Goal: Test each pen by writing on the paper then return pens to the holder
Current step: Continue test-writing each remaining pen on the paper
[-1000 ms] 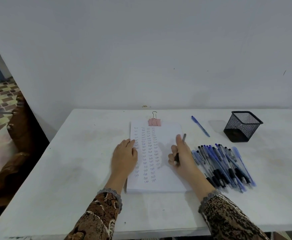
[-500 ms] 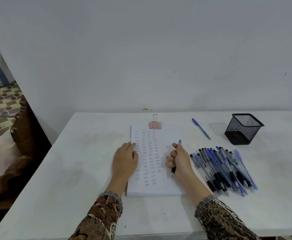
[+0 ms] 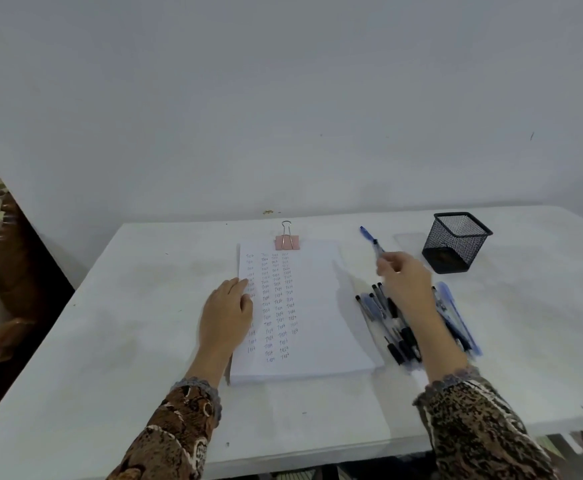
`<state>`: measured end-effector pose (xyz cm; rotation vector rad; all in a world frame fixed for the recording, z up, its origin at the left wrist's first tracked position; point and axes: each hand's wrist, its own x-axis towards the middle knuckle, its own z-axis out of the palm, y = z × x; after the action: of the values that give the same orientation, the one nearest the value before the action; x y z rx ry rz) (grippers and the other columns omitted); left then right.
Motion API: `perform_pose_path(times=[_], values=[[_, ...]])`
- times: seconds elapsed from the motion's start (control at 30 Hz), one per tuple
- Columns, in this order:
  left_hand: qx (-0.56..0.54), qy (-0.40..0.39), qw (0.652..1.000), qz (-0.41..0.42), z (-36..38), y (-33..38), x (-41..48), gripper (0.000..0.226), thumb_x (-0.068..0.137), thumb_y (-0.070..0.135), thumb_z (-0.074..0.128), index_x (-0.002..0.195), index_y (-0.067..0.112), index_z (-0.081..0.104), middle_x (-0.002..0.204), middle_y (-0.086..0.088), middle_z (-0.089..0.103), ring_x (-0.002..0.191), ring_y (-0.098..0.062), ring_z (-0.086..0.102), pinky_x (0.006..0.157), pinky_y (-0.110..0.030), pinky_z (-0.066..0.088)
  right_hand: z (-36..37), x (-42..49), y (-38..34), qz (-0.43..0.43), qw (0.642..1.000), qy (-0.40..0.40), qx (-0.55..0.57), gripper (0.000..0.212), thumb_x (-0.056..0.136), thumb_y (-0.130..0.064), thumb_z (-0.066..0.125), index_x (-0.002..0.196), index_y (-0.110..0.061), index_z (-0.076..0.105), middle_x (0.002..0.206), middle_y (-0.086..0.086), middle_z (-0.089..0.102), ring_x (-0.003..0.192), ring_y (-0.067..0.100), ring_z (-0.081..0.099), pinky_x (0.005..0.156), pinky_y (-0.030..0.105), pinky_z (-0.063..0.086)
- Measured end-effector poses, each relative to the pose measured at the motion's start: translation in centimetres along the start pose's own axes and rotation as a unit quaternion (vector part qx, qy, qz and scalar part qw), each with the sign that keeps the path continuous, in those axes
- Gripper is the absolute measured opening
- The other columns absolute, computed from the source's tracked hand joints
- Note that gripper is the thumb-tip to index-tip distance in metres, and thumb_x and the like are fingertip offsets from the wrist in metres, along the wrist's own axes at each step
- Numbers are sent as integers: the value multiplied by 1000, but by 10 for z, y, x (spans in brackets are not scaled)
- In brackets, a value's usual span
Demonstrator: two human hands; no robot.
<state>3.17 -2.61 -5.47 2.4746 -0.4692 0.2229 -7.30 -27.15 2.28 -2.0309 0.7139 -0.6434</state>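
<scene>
Left hand (image 3: pixel 226 308) lies flat, fingers straight and relaxed, palm down on the left edge of the paper (image 3: pixel 321 306), holding nothing. The paper is a white stack, pink binder clip (image 3: pixel 287 241) at its far edge, four columns of small handwritten "test" marks running down just right of the left hand's fingers; right half is blank. Right hand (image 3: pixel 407 282) is raised right of the paper, motion-blurred, fingers bunched; cannot tell if it has a pen in it. Under and beside the right hand and wrist, a loose pile of pens (image 3: pixel 399 337) on the tabletop (image 3: pixel 137 323), clear barrels with black and blue caps, fanned out. One blue pen (image 3: pixel 369 237) lies alone just beyond the right fingertips, angled away. Black mesh holder (image 3: pixel 456 244) stands upright beyond and right of the right hand, apart from the pile; no pens showing above its rim
</scene>
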Motion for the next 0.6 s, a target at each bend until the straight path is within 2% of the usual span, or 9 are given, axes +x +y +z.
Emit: perform_pose_path(times=[0.07,0.13,0.23,0.33,0.47,0.6], values=[[-5,0,1000,-3,0,-1,0,40,96,17,39,135,11,47,141,-3,45,132,-19,37,110,-30,25,-23,10,14,17,997,19,-68,25,95,-14,48,110,-2,63,102,13,66,80,21,56,70,24,41],[-5,-1,1000,-4,1,-1,1,40,96,18,39,134,12,47,141,-3,45,131,-19,38,110,-31,26,-42,15,28,54,988,20,-140,28,96,-12,45,113,2,62,110,18,64,96,28,57,80,27,39],[-3,-4,1000,-5,1,0,1,40,96,18,39,135,12,47,141,-3,45,132,-19,37,111,-31,25,-56,17,44,86,969,-41,-229,29,96,-15,48,111,3,65,115,20,65,111,33,55,90,29,38],[-4,-3,1000,-8,1,1,1,40,96,18,39,135,13,47,142,-2,44,132,-18,37,111,-31,25,-57,15,48,90,956,-86,-267,30,94,-20,53,112,0,65,115,19,65,113,32,55,92,30,39],[-4,-3,1000,-10,1,1,1,40,96,18,39,135,13,47,141,-2,45,133,-18,36,111,-31,25,-58,19,48,102,968,-54,-225,35,92,-17,55,123,-1,56,124,21,58,120,34,48,97,34,39],[-9,-2,1000,-11,0,1,0,40,96,18,39,135,12,47,141,-2,46,132,-18,37,111,-31,25,-55,23,48,87,960,-83,-252,22,90,-13,56,108,-3,63,114,18,61,110,30,53,88,33,43]])
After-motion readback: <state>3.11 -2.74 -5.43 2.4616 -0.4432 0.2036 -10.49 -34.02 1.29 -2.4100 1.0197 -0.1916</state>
